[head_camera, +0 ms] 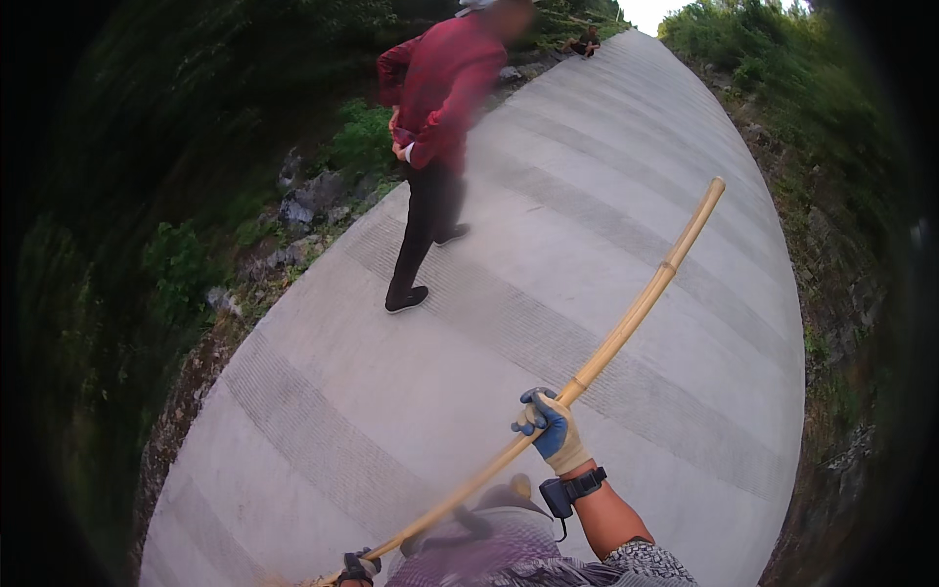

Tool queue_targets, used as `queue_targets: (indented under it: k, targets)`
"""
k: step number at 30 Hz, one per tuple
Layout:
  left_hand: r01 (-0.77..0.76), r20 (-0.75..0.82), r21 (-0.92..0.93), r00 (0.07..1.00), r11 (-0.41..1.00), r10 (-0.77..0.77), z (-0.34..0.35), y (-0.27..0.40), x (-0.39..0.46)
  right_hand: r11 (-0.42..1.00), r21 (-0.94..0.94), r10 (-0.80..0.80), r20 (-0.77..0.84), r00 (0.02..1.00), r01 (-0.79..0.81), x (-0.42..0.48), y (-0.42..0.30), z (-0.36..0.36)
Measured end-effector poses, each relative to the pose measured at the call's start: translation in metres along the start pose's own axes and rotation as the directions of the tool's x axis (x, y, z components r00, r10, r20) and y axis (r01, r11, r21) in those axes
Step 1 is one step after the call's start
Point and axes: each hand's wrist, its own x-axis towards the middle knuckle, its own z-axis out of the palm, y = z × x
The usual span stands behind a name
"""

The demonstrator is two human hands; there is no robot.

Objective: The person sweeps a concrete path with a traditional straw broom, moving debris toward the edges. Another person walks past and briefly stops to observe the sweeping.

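A long, slightly bent bamboo pole (620, 330) crosses slantwise in front of my body. My right hand (552, 431), in a beige work glove with blue coating, is closed around the middle of the pole. A black strapped device (572, 490) with a short cable sits on the right wrist. Low at the bottom edge, my left hand (363, 565) grips the pole near its lower part and also has a dark strap at the wrist. The pole's upper end rises free over the road; its lower end is mostly cut off by the picture's edge.
A sloping concrete road (469, 367) with grooved bands runs uphill. A person in a dark red jacket (447, 88) stands ahead on the left, hands behind the back. Farther up, another person (585, 42) sits at the roadside. Rocks (315, 194) and bushes line both edges.
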Motion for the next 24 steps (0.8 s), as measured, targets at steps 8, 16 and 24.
queue_targets:
  k: [8, 16, 24]
  targets:
    - [0.124, 0.093, 0.145, 0.986, 0.982, -0.139, 0.085, -0.055, 0.007, 0.963, -0.008, -0.266, -0.203, 0.942, 0.271, -0.048, -0.057, -0.063]
    - [0.004, 0.332, 0.335, 0.936, 0.942, -0.122, 0.257, -0.094, -0.1, 0.844, 0.053, -0.463, -0.427, 0.776, 0.533, -0.173, -0.063, -0.134]
    - [-0.117, 0.491, 0.429, 0.862, 0.896, -0.123, 0.302, -0.118, -0.151, 0.788, 0.135, -0.423, -0.59, 0.688, 0.601, -0.224, -0.037, -0.18]
